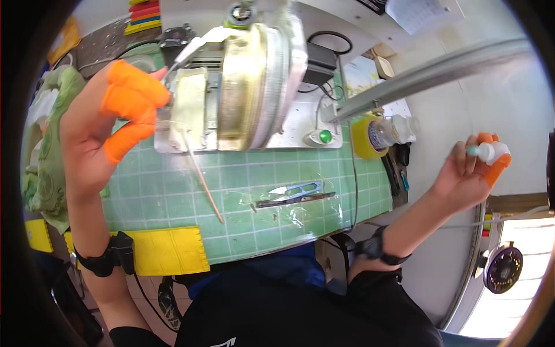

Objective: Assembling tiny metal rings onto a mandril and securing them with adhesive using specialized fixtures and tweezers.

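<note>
Right of the mat [156,194], a bottle [490,152] was pinched by the right hand [469,176], presumably for fine control; left of the wheel [245,92], the left hand [93,118] was curled, its hold impossible to tell.

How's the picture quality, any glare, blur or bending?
Head view: glare flecks the green mat near the snips; the metal rail curves; the bright patch lower right looks washed out; the wheel and the white bottle in the right hand look slightly soft.
</note>
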The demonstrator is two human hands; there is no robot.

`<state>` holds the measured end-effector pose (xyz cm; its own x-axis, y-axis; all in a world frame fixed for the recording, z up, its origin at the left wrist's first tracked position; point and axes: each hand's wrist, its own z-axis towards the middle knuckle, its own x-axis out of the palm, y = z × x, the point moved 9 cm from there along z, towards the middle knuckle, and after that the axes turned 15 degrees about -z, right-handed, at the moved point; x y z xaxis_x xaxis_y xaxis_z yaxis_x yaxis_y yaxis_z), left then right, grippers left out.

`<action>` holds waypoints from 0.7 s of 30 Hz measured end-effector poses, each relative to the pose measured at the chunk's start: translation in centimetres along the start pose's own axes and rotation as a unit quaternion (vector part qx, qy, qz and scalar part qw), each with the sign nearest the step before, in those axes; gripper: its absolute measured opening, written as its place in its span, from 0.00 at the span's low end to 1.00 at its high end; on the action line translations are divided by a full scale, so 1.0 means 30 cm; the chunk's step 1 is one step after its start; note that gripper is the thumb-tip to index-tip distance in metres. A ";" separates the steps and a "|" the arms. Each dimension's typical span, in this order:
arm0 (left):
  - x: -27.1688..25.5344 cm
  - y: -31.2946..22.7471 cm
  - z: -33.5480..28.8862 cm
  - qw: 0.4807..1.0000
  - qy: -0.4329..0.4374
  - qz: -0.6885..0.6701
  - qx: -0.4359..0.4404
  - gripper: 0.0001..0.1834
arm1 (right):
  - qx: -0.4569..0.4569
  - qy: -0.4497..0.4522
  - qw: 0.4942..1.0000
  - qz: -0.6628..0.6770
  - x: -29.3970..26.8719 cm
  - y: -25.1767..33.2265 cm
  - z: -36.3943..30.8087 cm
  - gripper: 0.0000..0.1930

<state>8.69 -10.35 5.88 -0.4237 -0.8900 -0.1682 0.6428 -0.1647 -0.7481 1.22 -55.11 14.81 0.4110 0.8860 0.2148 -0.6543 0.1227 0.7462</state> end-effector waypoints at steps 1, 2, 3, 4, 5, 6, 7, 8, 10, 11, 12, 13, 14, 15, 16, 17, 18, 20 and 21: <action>0.012 0.018 0.004 1.000 0.009 -0.017 0.012 0.07 | -0.037 -0.032 0.997 -0.066 -0.125 0.048 0.062 0.15; 0.000 0.028 -0.006 1.000 0.002 -0.011 -0.013 0.07 | -0.035 -0.037 0.997 -0.060 -0.166 -0.006 0.086 0.15; -0.020 0.003 -0.008 0.999 -0.008 0.000 -0.034 0.07 | -0.030 -0.037 0.975 -0.219 -0.177 -0.042 0.114 0.15; -0.023 0.003 -0.014 0.999 -0.030 0.005 -0.031 0.06 | -0.029 -0.037 0.924 -0.379 -0.195 -0.070 0.131 0.15; -0.013 -0.001 -0.018 0.999 -0.030 0.012 -0.022 0.06 | -0.036 -0.040 0.927 -0.372 -0.219 -0.080 0.123 0.15; -0.007 -0.009 -0.013 0.999 -0.020 0.022 -0.028 0.05 | -0.013 0.007 0.895 -0.446 -0.212 -0.126 0.115 0.14; -0.015 -0.023 -0.001 0.999 -0.010 0.041 -0.030 0.04 | 0.004 0.049 0.858 -0.512 -0.198 -0.176 0.107 0.13; -0.012 -0.039 0.008 0.999 -0.003 0.046 -0.028 0.05 | 0.008 0.049 0.871 -0.490 -0.207 -0.209 0.100 0.13; 0.003 -0.017 0.018 0.999 0.003 0.040 -0.023 0.07 | 0.037 0.069 0.885 -0.460 -0.232 -0.279 0.078 0.14; 0.006 -0.012 0.013 1.000 0.001 0.025 -0.019 0.08 | 0.062 0.090 0.884 -0.455 -0.242 -0.303 0.065 0.14; 0.008 -0.010 0.012 1.000 -0.004 0.014 -0.023 0.07 | 0.089 0.098 0.885 -0.446 -0.260 -0.327 0.053 0.14; 0.013 -0.016 0.005 0.999 -0.012 -0.001 -0.030 0.07 | 0.118 0.111 0.883 -0.442 -0.269 -0.349 0.041 0.14; 0.012 -0.029 -0.002 0.999 -0.009 0.001 -0.037 0.06 | 0.106 0.112 0.890 -0.429 -0.257 -0.348 0.033 0.14; 0.013 -0.037 -0.004 1.000 -0.012 0.008 -0.027 0.06 | 0.116 0.127 0.878 -0.447 -0.257 -0.345 0.025 0.15; 0.013 -0.031 -0.007 0.999 -0.018 0.007 -0.032 0.07 | 0.127 0.140 0.864 -0.467 -0.251 -0.340 0.023 0.15; 0.011 -0.024 -0.008 0.999 -0.024 0.003 -0.037 0.07 | 0.119 0.138 0.866 -0.466 -0.236 -0.317 0.025 0.15; 0.013 -0.029 -0.002 0.999 -0.021 0.003 -0.034 0.07 | 0.120 0.138 0.855 -0.486 -0.215 -0.289 0.017 0.15; 0.006 -0.037 -0.007 0.999 -0.019 0.006 -0.036 0.07 | 0.123 0.118 0.814 -0.555 -0.182 -0.235 0.000 0.17; 0.003 -0.033 -0.004 0.999 -0.013 0.005 -0.041 0.07 | 0.118 0.117 0.814 -0.556 -0.155 -0.191 -0.007 0.17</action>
<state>7.95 -10.22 6.52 -0.3998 -0.9026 -0.1597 0.5927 -0.1217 -0.7962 2.93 -59.83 9.40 0.5157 0.3504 -0.7818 0.1907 0.8427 0.5034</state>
